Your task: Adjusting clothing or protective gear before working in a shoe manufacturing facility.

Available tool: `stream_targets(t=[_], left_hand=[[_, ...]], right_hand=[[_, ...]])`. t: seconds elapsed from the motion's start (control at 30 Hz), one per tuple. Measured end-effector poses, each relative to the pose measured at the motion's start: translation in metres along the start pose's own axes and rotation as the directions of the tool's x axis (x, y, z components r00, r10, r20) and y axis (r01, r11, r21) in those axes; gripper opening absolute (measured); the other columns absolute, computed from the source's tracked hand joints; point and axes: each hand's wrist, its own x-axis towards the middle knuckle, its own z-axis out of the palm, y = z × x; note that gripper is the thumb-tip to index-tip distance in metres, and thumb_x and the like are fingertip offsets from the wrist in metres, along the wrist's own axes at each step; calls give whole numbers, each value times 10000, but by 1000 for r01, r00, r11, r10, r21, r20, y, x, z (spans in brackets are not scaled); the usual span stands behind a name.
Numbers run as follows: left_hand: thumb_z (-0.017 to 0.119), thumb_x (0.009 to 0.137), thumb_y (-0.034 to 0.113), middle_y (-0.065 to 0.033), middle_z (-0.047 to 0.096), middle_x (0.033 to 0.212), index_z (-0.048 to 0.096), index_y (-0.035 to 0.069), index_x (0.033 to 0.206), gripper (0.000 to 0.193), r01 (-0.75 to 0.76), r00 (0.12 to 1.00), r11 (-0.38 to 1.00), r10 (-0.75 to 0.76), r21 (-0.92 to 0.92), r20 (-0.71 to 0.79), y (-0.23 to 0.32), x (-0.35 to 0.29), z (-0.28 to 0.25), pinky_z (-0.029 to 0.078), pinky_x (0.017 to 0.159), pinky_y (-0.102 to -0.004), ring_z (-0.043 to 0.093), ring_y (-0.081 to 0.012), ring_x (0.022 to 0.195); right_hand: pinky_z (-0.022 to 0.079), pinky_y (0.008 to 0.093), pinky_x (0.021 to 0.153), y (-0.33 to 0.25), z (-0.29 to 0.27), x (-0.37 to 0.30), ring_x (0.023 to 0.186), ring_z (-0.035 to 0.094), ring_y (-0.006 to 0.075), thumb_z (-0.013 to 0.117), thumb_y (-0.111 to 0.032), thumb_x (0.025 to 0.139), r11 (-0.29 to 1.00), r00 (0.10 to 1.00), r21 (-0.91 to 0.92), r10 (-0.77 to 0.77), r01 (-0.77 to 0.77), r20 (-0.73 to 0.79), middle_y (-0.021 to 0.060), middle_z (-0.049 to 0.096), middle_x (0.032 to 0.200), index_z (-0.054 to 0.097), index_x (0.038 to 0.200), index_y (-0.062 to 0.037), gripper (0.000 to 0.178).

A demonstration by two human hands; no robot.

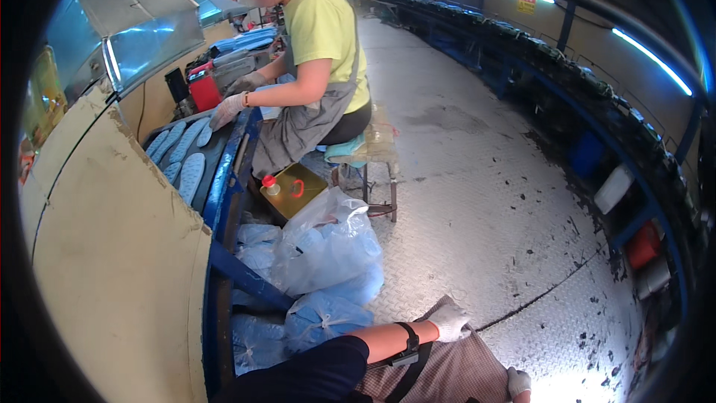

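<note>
A brown checked cloth (429, 366), which looks like an apron, spreads at the bottom of the view. My left hand (450, 322), in a white knit glove, is closed on its upper edge. A black strap with a small buckle or device (409, 347) circles my left wrist, and a dark sleeve covers the arm above. Lower and to the right, my right hand (518, 382), also gloved, is closed at the cloth's right edge; its fingers show only in part. Clear bags of light blue pieces (328, 254) lie on the floor left of my hands.
A co-worker (321, 60) sits on a stool (380, 134) at a blue-framed conveyor (224, 172) carrying light blue shoe soles (192, 175). A yellow can with a red cap (294, 190) stands below. A cream panel (112, 239) borders the left; another long line (537, 52) runs along the right.
</note>
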Motion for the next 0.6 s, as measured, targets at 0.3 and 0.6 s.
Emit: stream_targets(t=[0.3, 0.6], left_hand=[[655, 862, 376, -177, 658, 1127, 660, 27, 1048, 395, -13, 998, 1000, 11, -27, -65, 5, -5, 3, 489, 954, -458, 626, -336, 1091], [646, 873, 384, -179, 669, 1120, 664, 41, 1058, 391, -16, 999, 999, 14, -46, -36, 3, -6, -4, 493, 950, -463, 627, -344, 1100]], right_hand=[[486, 443, 954, -8, -2, 15, 1053, 647, 442, 545, -499, 885, 997, 998, 60, -42, 39, 52, 296, 687, 1059, 697, 1075, 53, 604], [458, 427, 1008, 27, -6, 3, 1126, 608, 443, 522, -508, 921, 992, 992, 121, 28, -42, 120, 281, 666, 1156, 648, 1186, 53, 633]])
